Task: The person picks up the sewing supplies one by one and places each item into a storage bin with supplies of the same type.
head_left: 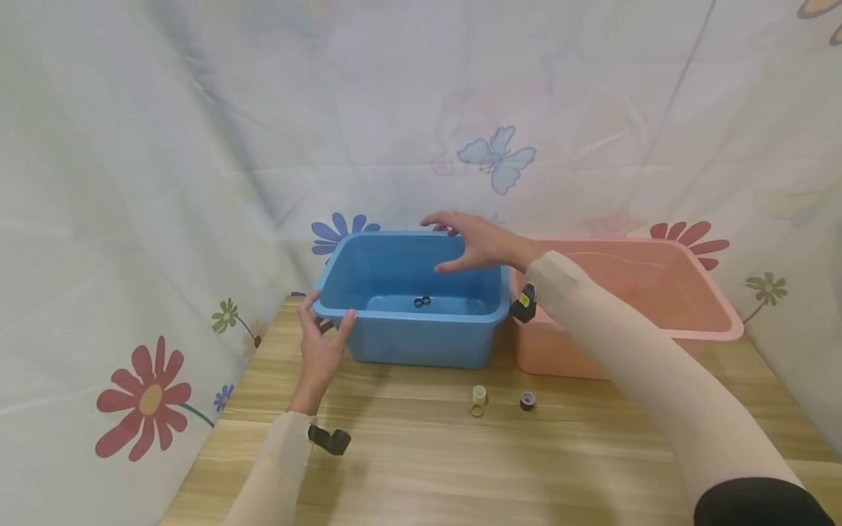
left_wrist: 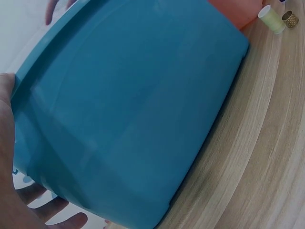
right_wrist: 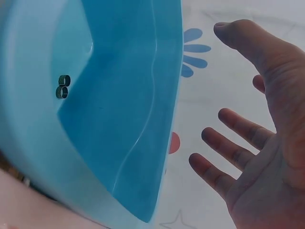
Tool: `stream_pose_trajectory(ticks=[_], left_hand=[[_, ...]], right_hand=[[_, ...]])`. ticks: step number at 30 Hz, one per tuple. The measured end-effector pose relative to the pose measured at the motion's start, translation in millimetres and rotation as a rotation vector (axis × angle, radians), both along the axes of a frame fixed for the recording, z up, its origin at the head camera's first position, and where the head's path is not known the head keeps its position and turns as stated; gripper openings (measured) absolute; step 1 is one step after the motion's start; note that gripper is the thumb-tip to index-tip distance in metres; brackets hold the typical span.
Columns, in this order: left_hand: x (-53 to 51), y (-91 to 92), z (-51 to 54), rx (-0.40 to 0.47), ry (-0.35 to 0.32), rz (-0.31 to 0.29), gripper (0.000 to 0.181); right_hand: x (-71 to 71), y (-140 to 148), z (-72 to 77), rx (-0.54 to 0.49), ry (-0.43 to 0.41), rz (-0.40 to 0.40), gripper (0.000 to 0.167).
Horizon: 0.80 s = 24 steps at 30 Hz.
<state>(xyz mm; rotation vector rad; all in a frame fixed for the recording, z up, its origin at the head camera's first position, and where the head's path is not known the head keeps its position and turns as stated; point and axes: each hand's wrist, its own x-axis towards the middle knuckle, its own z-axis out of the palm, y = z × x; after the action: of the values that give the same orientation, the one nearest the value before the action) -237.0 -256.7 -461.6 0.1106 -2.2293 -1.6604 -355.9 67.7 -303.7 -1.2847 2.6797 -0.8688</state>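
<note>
The left hand [head_left: 318, 358] holds the near left corner of the blue plastic tub [head_left: 421, 340], its thumb on the near rim and its fingers spread along the left side. The right hand [head_left: 479, 242] hangs over the right part of that tub, fingers pointing left and partly bent, thumb well apart from them, with nothing in its grasp. The right forearm, in a pale sleeve [head_left: 631, 351], reaches diagonally across the pink plastic tub [head_left: 555, 356] and covers part of its opening and near wall; whatever lies behind the arm cannot be made out.

The blue tub stands on the wood-grain bench [head_left: 408, 446], just beside the pink one. On its floor lie two small dark textured rings [right_wrist: 62, 81], side by side. On the bench in front of the tubs, a pale yellow thread spool [head_left: 479, 395] stands near a gold dimpled thimble [left_wrist: 290, 19], and a dark purple spool [head_left: 527, 401] sits to their right. A curtain [head_left: 368, 109] printed with flowers and a butterfly hangs behind.
</note>
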Motion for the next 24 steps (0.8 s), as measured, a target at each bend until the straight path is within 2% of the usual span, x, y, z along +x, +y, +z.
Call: stream_pose_trajectory(ticks=[9,16,24], left_hand=[[1.8,0.3,1.8,0.017,0.012,-0.01,0.082],[-1.1,-0.9,-2.2,0.005,0.024,0.001,0.081],[-1.8,0.1,-3.2,0.009,0.027,0.007,0.079]], right_hand=[[13.0,7.2,-1.5,0.014,-0.004,0.031,0.086],[22.2,14.0,-3.3,0.027,0.021,0.025,0.086],[32.3,22.8,-6.4,-0.007,0.014,0.032,0.087]])
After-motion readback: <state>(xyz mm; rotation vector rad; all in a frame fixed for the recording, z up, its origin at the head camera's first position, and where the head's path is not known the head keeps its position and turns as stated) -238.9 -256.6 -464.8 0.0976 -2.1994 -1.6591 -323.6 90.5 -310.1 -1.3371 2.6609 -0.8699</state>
